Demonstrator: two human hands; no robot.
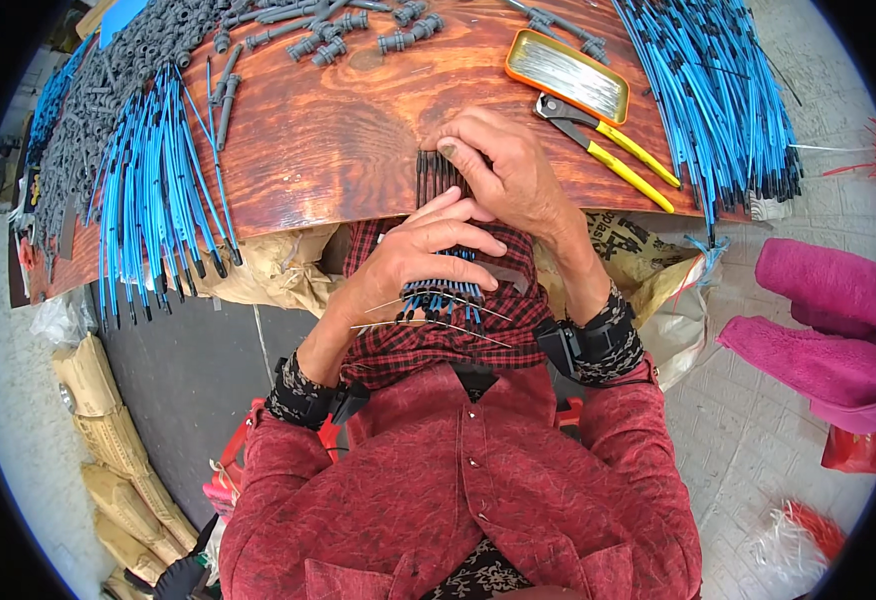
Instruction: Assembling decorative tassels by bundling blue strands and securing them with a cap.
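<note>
Left hand (423,247) clasps a blue-and-black rod bundle (445,294) (wires (383,323) across it), right hand (506,168) grips its far end

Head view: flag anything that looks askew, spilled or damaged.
The left pile of blue rods looks untidy: its ends fan unevenly past the near edge of the wooden tabletop, and a couple stray to its right. No clear damage shows.

Blue rods (445,300): sitting side by side in a tight bundle, black far ends overlapping the table (338,150) edge, middles hiding under the left hand (420,250).
Thin wires (388,323): running crosswise at the near ends, poking out both sides.
</note>
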